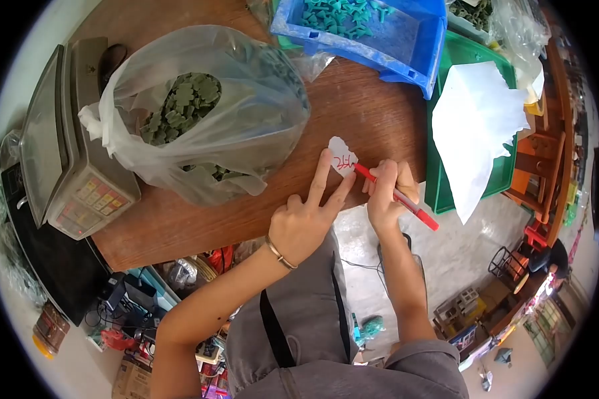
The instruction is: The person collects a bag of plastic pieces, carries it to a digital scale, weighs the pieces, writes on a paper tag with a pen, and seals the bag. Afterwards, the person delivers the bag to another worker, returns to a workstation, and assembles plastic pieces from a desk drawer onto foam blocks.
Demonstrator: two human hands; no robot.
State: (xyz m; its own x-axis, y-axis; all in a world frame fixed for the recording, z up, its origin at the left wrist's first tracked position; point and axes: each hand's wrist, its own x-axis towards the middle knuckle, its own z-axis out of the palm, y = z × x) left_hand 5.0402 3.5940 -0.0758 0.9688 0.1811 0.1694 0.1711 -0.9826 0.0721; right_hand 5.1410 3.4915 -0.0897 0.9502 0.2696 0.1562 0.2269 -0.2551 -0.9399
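A small torn piece of white paper (340,151) with red handwriting lies on the brown wooden table (353,100). Two outstretched, spread fingers of my left hand (304,223) press on its edges, the other fingers curled under; a bracelet circles the wrist. My right hand (391,196) grips a red pen (416,211), its tip touching the paper. Left of the paper stands a clear plastic bag (259,120) with its top bunched. Inside it are many flat, grey-green pieces (186,106).
A grey scale (90,199) with a keypad stands at the left. At the back is a blue bin (406,40) with small teal parts (339,16). A larger torn white sheet (476,126) lies over a green tray (438,179) at the right edge.
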